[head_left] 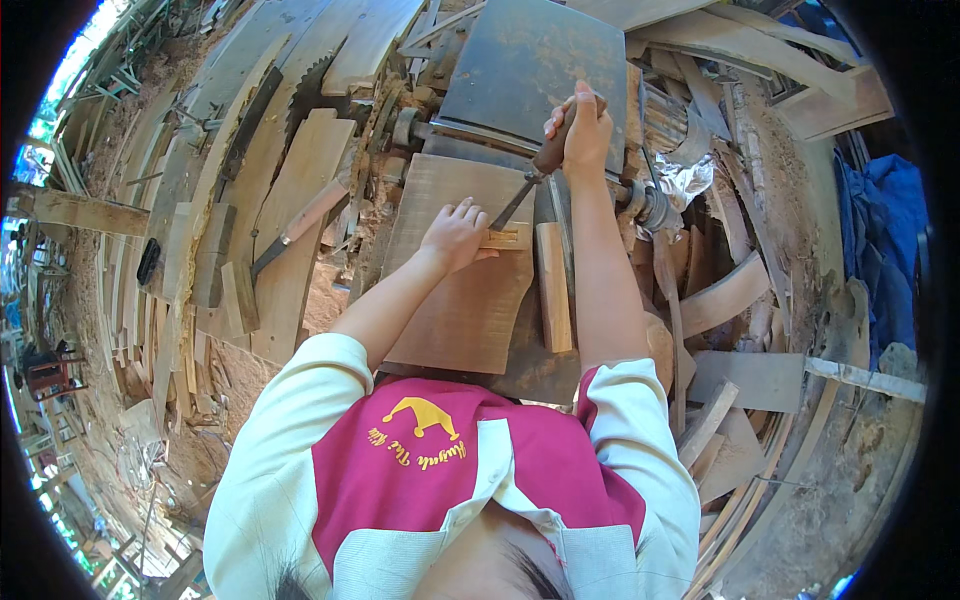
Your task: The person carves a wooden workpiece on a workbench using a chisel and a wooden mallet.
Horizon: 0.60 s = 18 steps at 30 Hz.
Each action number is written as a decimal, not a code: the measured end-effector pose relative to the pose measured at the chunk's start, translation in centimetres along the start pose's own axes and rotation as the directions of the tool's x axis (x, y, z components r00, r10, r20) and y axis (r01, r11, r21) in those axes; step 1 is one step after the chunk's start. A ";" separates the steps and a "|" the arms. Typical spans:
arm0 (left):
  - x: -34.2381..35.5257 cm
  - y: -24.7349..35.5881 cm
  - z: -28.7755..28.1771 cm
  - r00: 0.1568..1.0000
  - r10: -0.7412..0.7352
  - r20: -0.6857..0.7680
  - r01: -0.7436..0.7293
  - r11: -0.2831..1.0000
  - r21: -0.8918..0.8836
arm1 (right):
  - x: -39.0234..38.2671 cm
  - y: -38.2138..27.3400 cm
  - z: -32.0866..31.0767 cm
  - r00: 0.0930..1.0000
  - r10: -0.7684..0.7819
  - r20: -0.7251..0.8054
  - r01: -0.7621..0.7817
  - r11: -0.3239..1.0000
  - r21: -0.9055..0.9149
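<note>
My right hand (583,130) is raised and closed around the wooden handle of a chisel (522,195), whose metal blade slants down to a small pale wooden block (508,238). My left hand (455,235) lies flat with fingers spread, pressing that block against a wide brown board (460,300) on the bench. A short pale wood bar (553,285) lies just right of the block.
A dark metal plate (530,65) sits behind the board. A machete-like knife with a wooden handle (300,225) rests on planks to the left. A circular saw blade (305,85) stands at the back. Curved wood offcuts (725,295), sawdust and a blue tarp (885,240) lie to the right.
</note>
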<state>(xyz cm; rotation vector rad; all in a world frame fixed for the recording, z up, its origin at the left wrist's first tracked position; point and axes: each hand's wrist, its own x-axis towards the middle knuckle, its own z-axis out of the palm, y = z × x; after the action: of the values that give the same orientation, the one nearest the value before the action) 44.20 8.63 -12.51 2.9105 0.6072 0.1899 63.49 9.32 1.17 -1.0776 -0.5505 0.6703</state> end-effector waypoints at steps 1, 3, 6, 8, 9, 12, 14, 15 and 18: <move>0.0 0.0 0.1 1.000 0.000 0.002 0.000 1.000 -0.001 | 0.1 0.1 -0.3 1.000 -0.005 -0.020 0.005 1.000 0.013; -0.1 -0.1 0.4 0.993 0.025 -0.111 -0.023 1.000 0.016 | 0.2 0.0 -0.6 0.999 -0.011 -0.040 0.012 1.000 0.025; 0.0 0.0 0.3 0.995 0.022 -0.101 -0.021 1.000 0.006 | -0.3 -0.4 -0.9 0.993 -0.020 -0.120 0.022 1.000 0.012; 0.0 0.0 0.3 0.995 0.022 -0.098 -0.022 1.000 0.002 | -1.0 -0.7 -0.9 0.985 -0.069 -0.159 0.055 0.994 -0.089; -0.1 0.0 0.2 0.995 0.018 -0.095 -0.018 1.000 -0.002 | -1.2 -0.7 -0.9 0.984 -0.071 -0.162 0.057 0.994 -0.090; -0.1 -0.2 0.2 0.995 0.023 -0.099 -0.023 1.000 -0.002 | -1.9 -1.0 -1.0 0.973 -0.104 -0.207 0.090 0.993 -0.076; -0.1 -0.1 0.1 0.995 0.025 -0.092 -0.025 1.000 -0.001 | -2.2 -1.2 -1.2 0.957 -0.133 -0.258 0.124 0.991 -0.049; -0.1 0.0 0.1 0.996 0.022 -0.085 -0.022 1.000 0.001 | -2.3 -1.1 -1.5 0.955 -0.136 -0.262 0.128 0.991 -0.049; 0.0 0.1 0.0 0.997 0.019 -0.076 -0.019 1.000 0.001 | -2.5 -1.0 -2.5 0.916 -0.200 -0.347 0.173 0.979 -0.107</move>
<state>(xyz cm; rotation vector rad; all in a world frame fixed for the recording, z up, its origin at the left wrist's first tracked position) 44.22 8.53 -12.51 2.9215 0.5918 0.3044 63.76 5.63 0.94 -1.1668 -0.3581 0.2766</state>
